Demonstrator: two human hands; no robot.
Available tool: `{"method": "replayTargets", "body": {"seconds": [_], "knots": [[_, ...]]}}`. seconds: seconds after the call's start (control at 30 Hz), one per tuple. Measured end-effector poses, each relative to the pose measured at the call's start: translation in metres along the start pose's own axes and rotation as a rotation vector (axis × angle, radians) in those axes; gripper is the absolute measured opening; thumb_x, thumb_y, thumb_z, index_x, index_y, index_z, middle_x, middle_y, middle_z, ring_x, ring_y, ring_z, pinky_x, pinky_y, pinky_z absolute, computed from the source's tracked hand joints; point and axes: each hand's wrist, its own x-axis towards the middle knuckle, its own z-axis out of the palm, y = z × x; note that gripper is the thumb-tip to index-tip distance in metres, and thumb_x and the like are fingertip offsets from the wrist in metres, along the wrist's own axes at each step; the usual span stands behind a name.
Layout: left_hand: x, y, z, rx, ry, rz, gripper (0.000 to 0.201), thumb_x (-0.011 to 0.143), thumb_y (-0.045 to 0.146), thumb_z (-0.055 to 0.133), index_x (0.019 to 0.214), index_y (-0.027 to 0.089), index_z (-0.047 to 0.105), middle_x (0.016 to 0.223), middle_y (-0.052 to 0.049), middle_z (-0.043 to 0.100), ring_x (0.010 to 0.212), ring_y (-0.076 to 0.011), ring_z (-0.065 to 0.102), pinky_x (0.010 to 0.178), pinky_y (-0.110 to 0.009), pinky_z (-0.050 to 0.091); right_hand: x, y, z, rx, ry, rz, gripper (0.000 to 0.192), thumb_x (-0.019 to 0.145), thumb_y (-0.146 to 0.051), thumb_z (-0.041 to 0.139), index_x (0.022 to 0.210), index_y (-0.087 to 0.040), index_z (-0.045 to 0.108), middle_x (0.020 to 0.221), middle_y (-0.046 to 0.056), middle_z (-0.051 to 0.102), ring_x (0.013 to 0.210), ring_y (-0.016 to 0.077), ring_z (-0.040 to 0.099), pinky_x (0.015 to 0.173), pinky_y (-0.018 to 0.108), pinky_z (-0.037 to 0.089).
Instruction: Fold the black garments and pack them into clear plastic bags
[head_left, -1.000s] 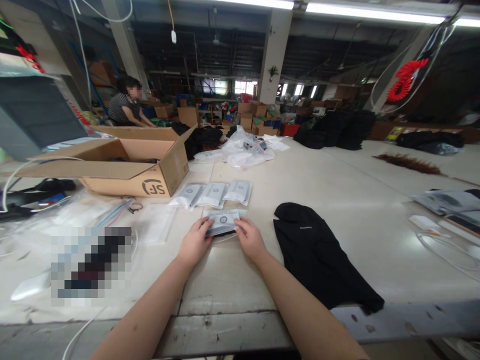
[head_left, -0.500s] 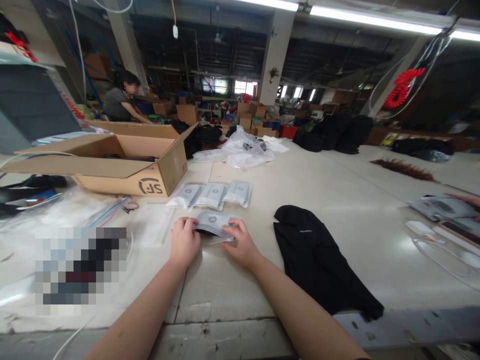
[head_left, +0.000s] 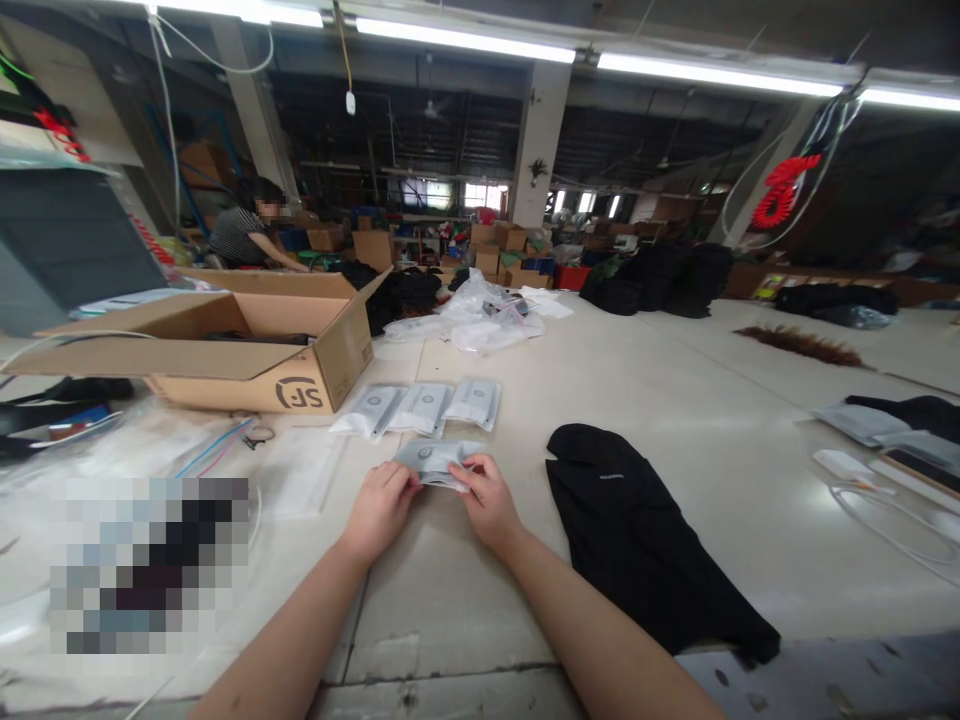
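Observation:
Both hands grip a small frosted zip bag (head_left: 435,457) with grey print and a round logo, close above the table. My left hand (head_left: 386,505) pinches its left near corner, and my right hand (head_left: 486,497) has its thumb on top at the right side. What is inside the pouch is hard to make out from here. Just beyond it lie three similar filled bags (head_left: 424,408) in a row. To the right, a black fabric hood-like garment (head_left: 637,530) with small pale lettering is spread flat.
An open cardboard box (head_left: 337,360) with dark contents stands at the left. Clear plastic bags (head_left: 300,470) lie left of my hands, others (head_left: 491,310) farther back. White cables (head_left: 877,520) and packets are at the right. A co-worker (head_left: 244,235) sits behind the box.
My left fingers have moved from the bag's left side to its near edge, and the bag's opening looks flatter, with less dark content showing. The camera view has tilted up slightly.

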Motion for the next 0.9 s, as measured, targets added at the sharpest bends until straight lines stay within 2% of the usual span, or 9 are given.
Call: {"method": "replayTargets", "body": {"seconds": [0.17, 0.3, 0.37, 0.43, 0.63, 0.77, 0.83, 0.9], "knots": [[0.008, -0.004, 0.006, 0.019, 0.117, -0.071, 0.022, 0.095, 0.038, 0.05, 0.082, 0.023, 0.061, 0.085, -0.006, 0.066, 0.086, -0.0228, 0.06, 0.078, -0.036, 0.046, 0.001, -0.004, -0.002, -0.061, 0.103, 0.089, 0.037, 0.088, -0.018, 0.054, 0.121, -0.024, 0.069, 0.111, 0.01, 0.057, 0.095, 0.0208, 0.06, 0.081, 0.035, 0.056], [0.009, -0.001, 0.006, 0.123, 0.158, -0.121, 0.024, 0.095, 0.04, 0.05, 0.088, 0.023, 0.066, 0.093, -0.008, 0.067, 0.091, -0.0248, 0.06, 0.082, -0.038, 0.044, 0.003, -0.01, -0.006, -0.06, 0.192, 0.142, 0.022, 0.092, -0.024, 0.051, 0.101, -0.022, 0.071, 0.099, 0.008, 0.058, 0.085, 0.0185, 0.06, 0.072, 0.03, 0.055], [0.008, 0.001, 0.005, 0.149, 0.16, -0.119, 0.023, 0.095, 0.039, 0.049, 0.09, 0.024, 0.067, 0.096, -0.008, 0.068, 0.094, -0.0257, 0.059, 0.084, -0.039, 0.042, 0.004, -0.013, -0.008, -0.068, 0.186, 0.145, 0.021, 0.093, -0.025, 0.051, 0.097, -0.022, 0.071, 0.095, 0.007, 0.058, 0.081, 0.0172, 0.059, 0.071, 0.029, 0.054], [0.007, 0.002, 0.004, 0.163, 0.158, -0.109, 0.022, 0.095, 0.038, 0.05, 0.089, 0.024, 0.066, 0.097, -0.008, 0.068, 0.094, -0.0263, 0.059, 0.084, -0.039, 0.041, 0.004, -0.015, -0.009, -0.091, 0.173, 0.143, 0.021, 0.092, -0.023, 0.051, 0.1, -0.021, 0.07, 0.096, 0.007, 0.059, 0.079, 0.0167, 0.059, 0.073, 0.028, 0.054], [0.008, 0.002, 0.004, 0.19, 0.166, -0.071, 0.017, 0.093, 0.032, 0.053, 0.083, 0.023, 0.063, 0.094, -0.008, 0.067, 0.093, -0.0267, 0.058, 0.082, -0.039, 0.039, 0.004, -0.011, -0.009, -0.097, 0.087, 0.106, 0.024, 0.09, -0.018, 0.05, 0.102, -0.022, 0.07, 0.102, 0.007, 0.06, 0.089, 0.0174, 0.062, 0.078, 0.028, 0.053], [0.01, 0.019, 0.005, 0.205, 0.18, -0.016, 0.02, 0.095, 0.038, 0.053, 0.097, 0.023, 0.066, 0.101, -0.009, 0.067, 0.099, -0.0275, 0.058, 0.087, -0.041, 0.038, 0.005, -0.008, -0.007, -0.101, 0.051, 0.147, 0.022, 0.091, -0.019, 0.052, 0.1, -0.021, 0.072, 0.097, 0.006, 0.062, 0.085, 0.0167, 0.062, 0.08, 0.028, 0.053], [0.011, 0.031, 0.008, 0.2, 0.123, 0.073, 0.022, 0.098, 0.037, 0.049, 0.105, 0.024, 0.066, 0.104, -0.008, 0.068, 0.102, -0.0262, 0.058, 0.09, -0.041, 0.037, 0.005, -0.007, -0.006, -0.094, 0.007, 0.13, 0.02, 0.091, -0.019, 0.054, 0.099, -0.02, 0.073, 0.095, 0.006, 0.063, 0.086, 0.0168, 0.062, 0.082, 0.028, 0.052], [0.012, 0.039, 0.011, 0.197, 0.071, 0.148, 0.023, 0.1, 0.032, 0.045, 0.105, 0.024, 0.066, 0.103, -0.007, 0.069, 0.102, -0.024, 0.059, 0.091, -0.04, 0.037, 0.006, -0.007, -0.005, -0.092, -0.024, 0.098, 0.019, 0.092, -0.018, 0.055, 0.098, -0.02, 0.073, 0.095, 0.006, 0.064, 0.089, 0.0173, 0.062, 0.084, 0.028, 0.051]]}}
